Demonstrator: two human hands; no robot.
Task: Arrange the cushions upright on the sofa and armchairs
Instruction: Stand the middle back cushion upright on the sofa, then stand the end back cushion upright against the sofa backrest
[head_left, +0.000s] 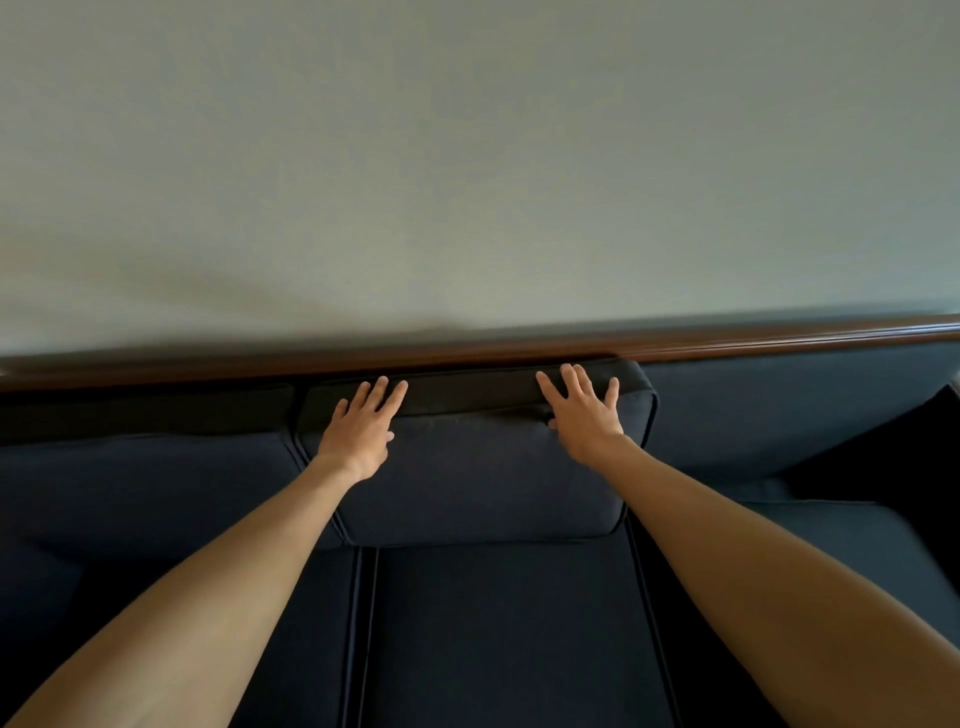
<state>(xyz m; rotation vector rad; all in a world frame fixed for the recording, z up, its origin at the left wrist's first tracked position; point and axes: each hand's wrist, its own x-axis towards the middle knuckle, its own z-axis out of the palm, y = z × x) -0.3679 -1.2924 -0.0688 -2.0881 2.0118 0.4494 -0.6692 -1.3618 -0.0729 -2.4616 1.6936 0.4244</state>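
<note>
The middle back cushion (478, 467) of the dark navy sofa (509, 634) stands upright against the backrest, its top edge just below the wooden rail (779, 340) that runs along the pale wall (467, 156). Both hands lie flat on its upper edge with fingers spread wide, gripping nothing: the left hand (361, 428) near the cushion's left corner, the right hand (584, 415) near its right corner, apparently pressing it back into place. So this cushion looks all but set. The left back cushion (145, 483) sits lower and seems to lean, so it probably needs straightening; the right back cushion (789, 410) appears to stand against the backrest already. No armchairs are in view, so whether their cushions are done cannot be told.
</note>
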